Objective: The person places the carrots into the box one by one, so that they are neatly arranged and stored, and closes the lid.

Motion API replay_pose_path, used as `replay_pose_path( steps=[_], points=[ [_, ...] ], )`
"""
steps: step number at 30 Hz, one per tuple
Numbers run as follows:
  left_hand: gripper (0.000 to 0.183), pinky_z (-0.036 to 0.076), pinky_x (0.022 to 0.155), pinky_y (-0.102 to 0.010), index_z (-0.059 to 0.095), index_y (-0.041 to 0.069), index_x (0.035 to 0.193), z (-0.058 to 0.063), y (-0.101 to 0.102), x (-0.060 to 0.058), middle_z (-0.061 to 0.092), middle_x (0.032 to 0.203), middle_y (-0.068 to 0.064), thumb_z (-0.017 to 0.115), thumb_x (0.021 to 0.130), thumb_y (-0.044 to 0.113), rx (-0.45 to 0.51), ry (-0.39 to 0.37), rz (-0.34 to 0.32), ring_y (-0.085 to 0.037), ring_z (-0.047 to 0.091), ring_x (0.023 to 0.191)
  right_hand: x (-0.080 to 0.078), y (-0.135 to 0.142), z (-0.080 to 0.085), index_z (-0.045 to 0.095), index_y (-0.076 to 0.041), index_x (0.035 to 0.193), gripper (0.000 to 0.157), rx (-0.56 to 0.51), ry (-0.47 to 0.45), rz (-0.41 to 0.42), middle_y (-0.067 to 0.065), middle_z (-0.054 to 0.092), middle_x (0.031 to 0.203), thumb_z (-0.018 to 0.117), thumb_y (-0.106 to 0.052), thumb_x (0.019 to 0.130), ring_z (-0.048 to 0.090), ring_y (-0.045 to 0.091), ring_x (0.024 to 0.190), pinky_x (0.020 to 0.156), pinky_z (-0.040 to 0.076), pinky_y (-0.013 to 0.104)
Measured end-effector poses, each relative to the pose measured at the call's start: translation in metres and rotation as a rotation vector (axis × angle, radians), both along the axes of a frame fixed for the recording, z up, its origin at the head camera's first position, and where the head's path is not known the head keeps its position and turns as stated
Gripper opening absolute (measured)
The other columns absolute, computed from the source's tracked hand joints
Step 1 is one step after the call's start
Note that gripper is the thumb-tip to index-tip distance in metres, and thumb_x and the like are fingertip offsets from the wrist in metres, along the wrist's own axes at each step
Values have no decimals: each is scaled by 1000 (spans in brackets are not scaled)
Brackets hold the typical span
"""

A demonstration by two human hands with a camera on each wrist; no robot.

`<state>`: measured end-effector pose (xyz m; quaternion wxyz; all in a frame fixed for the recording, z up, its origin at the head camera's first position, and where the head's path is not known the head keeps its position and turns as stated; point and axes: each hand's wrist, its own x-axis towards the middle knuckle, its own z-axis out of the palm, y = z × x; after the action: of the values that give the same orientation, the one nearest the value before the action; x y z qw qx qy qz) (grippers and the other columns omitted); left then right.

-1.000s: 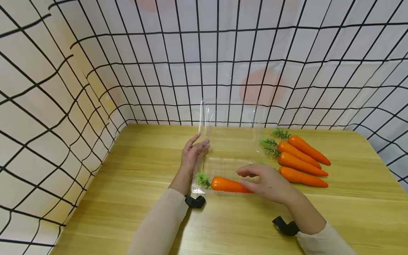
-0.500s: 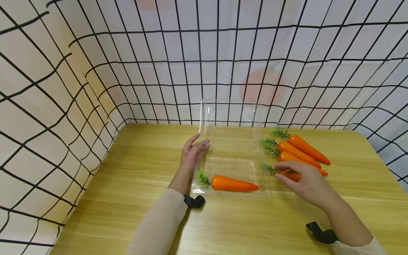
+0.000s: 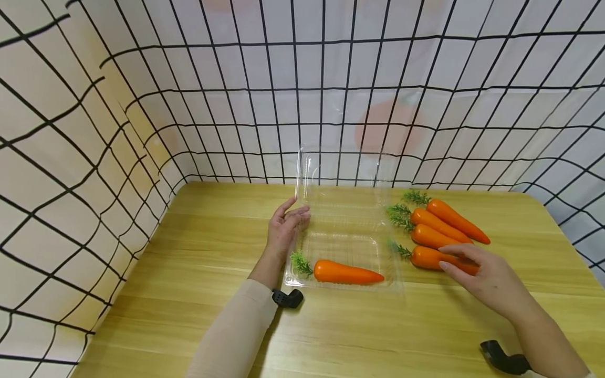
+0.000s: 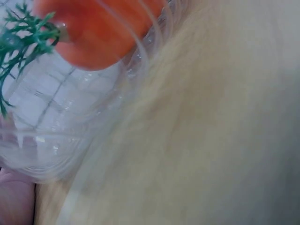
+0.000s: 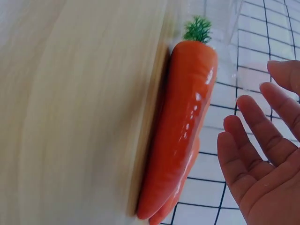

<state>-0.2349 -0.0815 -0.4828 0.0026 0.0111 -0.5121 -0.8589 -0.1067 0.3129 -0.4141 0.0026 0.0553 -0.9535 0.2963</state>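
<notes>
A clear plastic clamshell container (image 3: pixel 337 244) stands with its lid raised toward the back. Inside its base, along the near edge, lies an orange carrot (image 3: pixel 347 272) with a green leafy top. My left hand (image 3: pixel 282 228) holds the container's left side near the hinge; some fingertips show through the plastic. Above the nearest carrot (image 3: pixel 425 258) of the group on the right is my right hand (image 3: pixel 491 278), thumb and fingers spread apart. The right wrist view shows these fingers (image 5: pixel 253 122) loosely bent beside the carrot (image 5: pixel 183 122), with a gap between them.
More carrots lie fanned out behind the nearest one, including the farthest carrot (image 3: pixel 456 220), their green tops toward the container. A wooden table (image 3: pixel 354 336) bears everything. White cloth with a black grid (image 3: pixel 236 105) rises at the back and sides.
My right hand has moved right from the carrot in the container to the nearest carrot of the right-hand group. The left hand and container have stayed in place.
</notes>
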Motion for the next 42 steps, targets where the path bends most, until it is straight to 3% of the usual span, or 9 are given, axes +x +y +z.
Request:
replay_pose_path(
  steps=[10,12,15,17,19,24,42],
  points=[
    [59,59,95,-28,48,5,149,0,-1,0,74,121,-15,59,92,-6,-29,5,-1,-10,74,94,-4,20,-10,64,-15,132,44,-4,-69,-22,23,60,140,65,-43,99,54,51,125,90,48,66],
    [58,59,95,-28,47,5,149,0,-1,0,74,122,-15,58,93,-6,-30,6,-3,-10,74,94,-4,24,-11,64,-15,133,44,-4,-74,-25,22,60,140,66,-43,98,53,49,126,89,51,59],
    [58,59,95,-27,48,5,149,0,-1,0,74,120,-15,57,93,-7,-26,4,4,-10,74,93,-6,28,-14,66,-17,131,44,13,-68,-33,18,63,137,68,-45,97,55,43,124,86,55,38],
    [58,59,94,-26,49,5,148,0,-1,0,75,119,-14,58,92,-7,-28,0,9,-10,74,93,-6,30,-16,66,-17,130,45,21,-66,-34,16,65,134,68,-47,96,55,40,123,84,54,31],
    [57,59,94,-26,50,5,147,-1,0,0,76,118,-13,58,92,-6,-31,-6,13,-10,74,93,-6,32,-18,66,-16,131,48,19,-78,-32,16,65,134,67,-48,96,54,40,124,88,55,35],
    [58,59,94,-26,50,5,147,0,1,0,76,114,-10,58,91,-7,-26,-13,16,-10,74,92,-8,36,-20,63,-13,134,54,6,-117,-34,23,59,140,65,-51,97,47,49,130,95,44,67],
    [55,60,89,-22,52,5,145,0,1,-1,78,108,-4,59,92,-7,-28,-7,28,-9,74,91,-23,31,-24,62,-14,137,58,66,-177,68,28,54,146,69,-52,94,43,58,133,100,38,73]
  ],
)
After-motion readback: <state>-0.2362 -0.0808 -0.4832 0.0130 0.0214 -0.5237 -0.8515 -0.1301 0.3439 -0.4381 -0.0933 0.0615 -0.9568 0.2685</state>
